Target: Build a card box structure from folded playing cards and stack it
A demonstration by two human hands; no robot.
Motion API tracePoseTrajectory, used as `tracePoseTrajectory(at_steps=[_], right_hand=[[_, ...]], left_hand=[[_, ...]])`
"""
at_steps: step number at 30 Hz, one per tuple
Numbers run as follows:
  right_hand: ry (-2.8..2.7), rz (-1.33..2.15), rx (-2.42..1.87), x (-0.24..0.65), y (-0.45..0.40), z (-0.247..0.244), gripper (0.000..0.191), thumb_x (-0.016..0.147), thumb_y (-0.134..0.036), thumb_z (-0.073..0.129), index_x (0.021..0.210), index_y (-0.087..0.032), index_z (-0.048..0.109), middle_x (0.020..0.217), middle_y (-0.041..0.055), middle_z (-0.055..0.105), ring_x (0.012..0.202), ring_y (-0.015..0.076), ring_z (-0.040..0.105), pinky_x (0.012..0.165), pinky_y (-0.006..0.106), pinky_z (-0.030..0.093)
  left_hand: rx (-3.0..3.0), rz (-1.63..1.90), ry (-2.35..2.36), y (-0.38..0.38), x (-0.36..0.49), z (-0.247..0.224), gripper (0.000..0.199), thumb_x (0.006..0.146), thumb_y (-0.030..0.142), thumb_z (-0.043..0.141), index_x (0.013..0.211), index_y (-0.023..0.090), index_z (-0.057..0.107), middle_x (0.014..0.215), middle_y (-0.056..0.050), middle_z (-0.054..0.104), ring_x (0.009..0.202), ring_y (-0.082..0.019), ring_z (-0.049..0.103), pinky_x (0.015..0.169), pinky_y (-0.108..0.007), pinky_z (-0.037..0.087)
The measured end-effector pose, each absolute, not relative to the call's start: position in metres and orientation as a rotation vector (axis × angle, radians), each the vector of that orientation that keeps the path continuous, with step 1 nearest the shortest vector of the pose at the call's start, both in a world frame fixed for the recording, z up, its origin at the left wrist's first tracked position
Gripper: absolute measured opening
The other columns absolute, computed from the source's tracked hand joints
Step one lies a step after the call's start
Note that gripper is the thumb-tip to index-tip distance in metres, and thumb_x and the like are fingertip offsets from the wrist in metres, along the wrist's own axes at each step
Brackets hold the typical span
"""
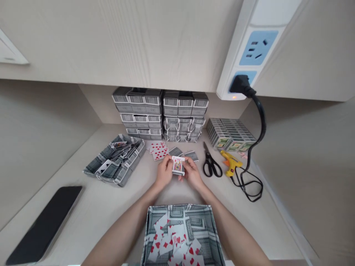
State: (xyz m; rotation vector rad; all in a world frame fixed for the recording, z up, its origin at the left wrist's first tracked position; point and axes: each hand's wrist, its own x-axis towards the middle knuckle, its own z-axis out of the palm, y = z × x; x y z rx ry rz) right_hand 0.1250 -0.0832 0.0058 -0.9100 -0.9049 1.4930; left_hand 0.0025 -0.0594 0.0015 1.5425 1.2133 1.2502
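Between both hands, above the middle of the desk, is a face card [178, 164] with its picture side up and a patterned edge showing below it. My left hand [164, 170] pinches its left side, and my right hand [192, 172] grips the right side. Just beyond the fingers lie red diamond cards [158, 150] face up and patterned card pieces [191, 156] face down. Nearest my body is an open box made of cards [179, 210], with loose red-suited cards [177, 240] inside.
A card-made tray [122, 176] with loose cards stands left, near a black phone-like slab [46, 223]. Stacked card boxes [141, 107] line the back. Right are black scissors [212, 164], a yellow glue gun [231, 163], card packs [231, 135] and a hanging black cable [262, 122].
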Motion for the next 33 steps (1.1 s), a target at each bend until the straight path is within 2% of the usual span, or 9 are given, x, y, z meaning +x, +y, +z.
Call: tracePoseTrajectory(at_steps=[5,17,27,33], right_hand=[[-0.927,1.45,-0.935,0.128,-0.082,0.007,0.019,0.076,-0.035,0.051,0.089,-0.023,0.043,0.055,-0.0067,0.054,0.033,0.0112,0.049,0.029,0.021,0.036],[-0.938,1.412,-0.998,0.126,-0.077,-0.004,0.019,0.077,-0.037,0.05,0.089,-0.023,0.045,0.049,-0.0071,0.054,0.031,0.011,0.047,0.027,0.021,0.034],[-0.883,1.506,-0.983,0.13,-0.076,0.005,0.013,0.072,-0.029,0.052,0.082,-0.023,0.048,0.048,-0.0066,0.056,0.032,0.0126,0.048,0.028,0.022,0.033],[-0.86,1.496,-0.981,0.13,-0.079,0.004,0.012,0.071,-0.027,0.054,0.079,-0.022,0.047,0.046,-0.0075,0.055,0.032,0.0129,0.049,0.029,0.021,0.033]], left_hand=[[1.535,1.206,1.2,-0.059,0.005,0.003,0.017,0.08,0.026,0.038,0.091,0.018,0.05,0.067,0.002,0.056,0.058,-0.011,0.052,0.056,-0.022,0.041],[1.43,1.187,1.156,-0.057,0.007,0.0,0.008,0.079,0.026,0.04,0.077,0.02,0.046,0.056,0.005,0.051,0.047,-0.01,0.047,0.046,-0.021,0.037],[1.442,1.219,1.084,-0.054,0.005,0.0,0.008,0.075,0.019,0.04,0.072,0.018,0.048,0.061,0.004,0.051,0.053,-0.009,0.047,0.05,-0.02,0.038],[1.4,1.22,1.054,-0.055,0.005,0.0,0.008,0.074,0.019,0.041,0.072,0.018,0.049,0.06,0.005,0.049,0.05,-0.008,0.045,0.048,-0.019,0.037]])
